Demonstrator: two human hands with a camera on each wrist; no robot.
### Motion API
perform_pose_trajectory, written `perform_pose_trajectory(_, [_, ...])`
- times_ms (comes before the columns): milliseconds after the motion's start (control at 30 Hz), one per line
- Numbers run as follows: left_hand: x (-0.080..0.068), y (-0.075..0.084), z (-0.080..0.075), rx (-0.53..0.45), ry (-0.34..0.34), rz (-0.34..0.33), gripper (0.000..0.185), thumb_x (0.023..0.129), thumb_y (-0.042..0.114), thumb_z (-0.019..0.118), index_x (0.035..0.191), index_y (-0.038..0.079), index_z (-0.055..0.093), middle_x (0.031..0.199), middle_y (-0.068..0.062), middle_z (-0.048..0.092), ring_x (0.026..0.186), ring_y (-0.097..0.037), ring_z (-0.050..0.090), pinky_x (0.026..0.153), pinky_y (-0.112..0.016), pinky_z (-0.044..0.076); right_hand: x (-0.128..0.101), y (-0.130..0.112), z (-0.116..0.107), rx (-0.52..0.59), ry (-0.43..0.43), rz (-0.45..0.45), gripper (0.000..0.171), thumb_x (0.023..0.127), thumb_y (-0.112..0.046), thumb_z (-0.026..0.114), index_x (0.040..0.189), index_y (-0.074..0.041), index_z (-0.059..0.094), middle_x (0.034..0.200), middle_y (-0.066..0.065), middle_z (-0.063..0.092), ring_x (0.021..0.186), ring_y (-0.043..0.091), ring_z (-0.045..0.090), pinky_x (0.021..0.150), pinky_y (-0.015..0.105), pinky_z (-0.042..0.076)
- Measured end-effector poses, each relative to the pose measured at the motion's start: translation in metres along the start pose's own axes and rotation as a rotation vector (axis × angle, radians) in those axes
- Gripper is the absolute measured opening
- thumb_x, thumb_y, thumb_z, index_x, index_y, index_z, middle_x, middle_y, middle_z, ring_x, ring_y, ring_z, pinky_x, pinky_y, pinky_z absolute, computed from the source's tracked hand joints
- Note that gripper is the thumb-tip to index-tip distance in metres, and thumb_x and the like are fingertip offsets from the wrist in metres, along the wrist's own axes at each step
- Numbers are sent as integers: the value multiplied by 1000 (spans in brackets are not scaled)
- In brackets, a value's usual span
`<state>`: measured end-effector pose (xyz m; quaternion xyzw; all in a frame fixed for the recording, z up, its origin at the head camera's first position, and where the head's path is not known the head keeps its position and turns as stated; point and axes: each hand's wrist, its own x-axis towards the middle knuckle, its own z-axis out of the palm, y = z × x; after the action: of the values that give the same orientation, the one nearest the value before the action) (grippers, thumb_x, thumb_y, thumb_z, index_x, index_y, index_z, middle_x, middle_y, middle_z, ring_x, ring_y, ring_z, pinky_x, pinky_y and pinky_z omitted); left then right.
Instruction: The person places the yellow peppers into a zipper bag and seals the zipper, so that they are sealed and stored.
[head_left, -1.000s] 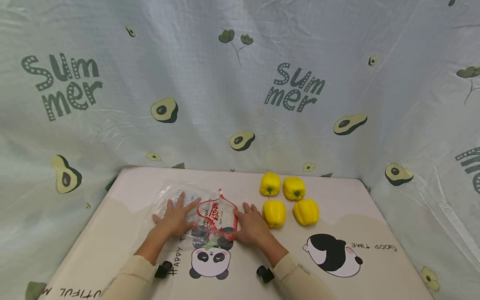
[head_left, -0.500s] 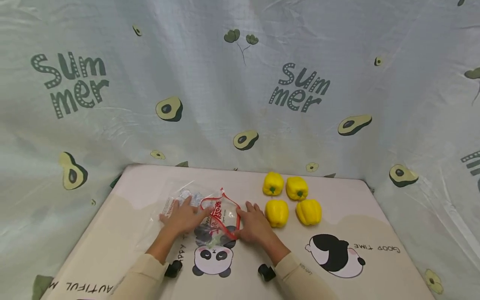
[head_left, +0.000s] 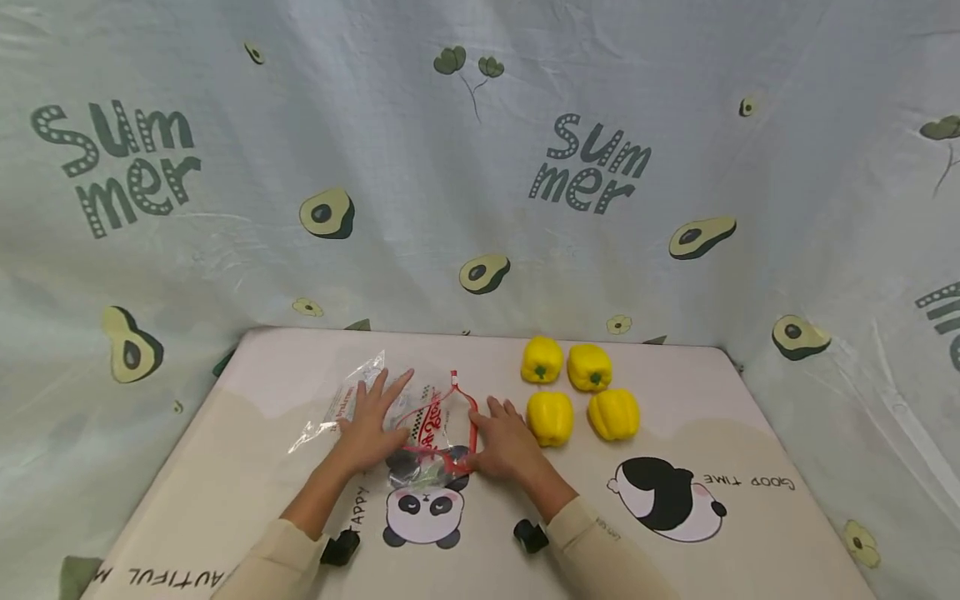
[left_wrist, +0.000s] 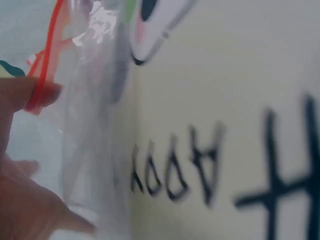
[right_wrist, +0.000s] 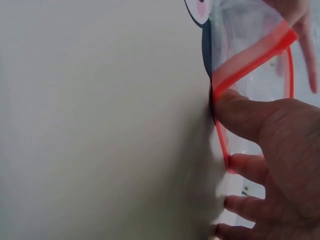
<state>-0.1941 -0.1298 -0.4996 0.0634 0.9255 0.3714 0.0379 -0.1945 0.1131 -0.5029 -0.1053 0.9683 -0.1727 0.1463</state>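
A pale cloth backdrop (head_left: 420,208) hangs behind and to both sides of the table (head_left: 750,550), creased and slightly glossy under soft, even light. It is printed with halved avocados and small green leaves, and the word "Summer" (head_left: 592,167) appears in dark green above the far edge of the table, with a second one (head_left: 112,162) high on the cloth to the table's left. The table has a cream top with a paler pink band along its far edge. On its surface are two panda drawings (head_left: 667,504), one near the middle of the front half and one toward the right, with "GOOD TIME" beside the right one.
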Motion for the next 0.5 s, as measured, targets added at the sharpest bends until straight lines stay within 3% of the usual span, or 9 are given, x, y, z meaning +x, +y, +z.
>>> perform_pose_trajectory(100, [-2, -2, 1, -34, 87, 153, 57, 92, 6, 64, 147, 22, 61, 174, -19, 21, 159, -58, 5, 118, -85, 10, 0, -1, -3, 0, 0, 6, 81, 83, -43, 84, 154, -22, 52, 170, 14, 33, 159, 43, 26, 128, 62, 27])
perform_pose_trajectory(200, [-4, 0, 2, 40, 88, 196, 37, 94, 1, 61, 121, 18, 79, 168, -17, 38, 157, -55, 21, 119, -83, 14, 0, -2, -4, 7, -3, 10, 81, 83, -42, 85, 154, -22, 53, 170, 14, 34, 159, 43, 26, 128, 64, 26])
perform_pose_trajectory(267, [-4, 1, 3, 139, 49, 161, 31, 95, 7, 60, 115, 17, 82, 163, -16, 45, 156, -54, 27, 117, -85, 14, 0, -2, -4, 8, -1, 12, 81, 82, -43, 85, 154, -22, 53, 170, 15, 34, 159, 43, 27, 128, 65, 25])
perform_pose_trajectory(333, [-5, 3, 4, 238, -10, 97, 32, 94, 17, 62, 120, 18, 80, 162, -15, 48, 155, -55, 28, 112, -90, 12, 0, -2, -3, 6, -3, 13, 81, 82, -44, 84, 154, -23, 53, 170, 15, 34, 159, 44, 27, 128, 65, 25])
perform_pose_trajectory(500, [-3, 8, 5, 326, -110, -49, 61, 87, 43, 75, 144, 25, 64, 166, -11, 42, 155, -58, 23, 105, -95, 12, 1, -1, -1, -15, -1, 4, 80, 84, -45, 83, 154, -23, 53, 170, 15, 34, 159, 44, 27, 129, 62, 26])
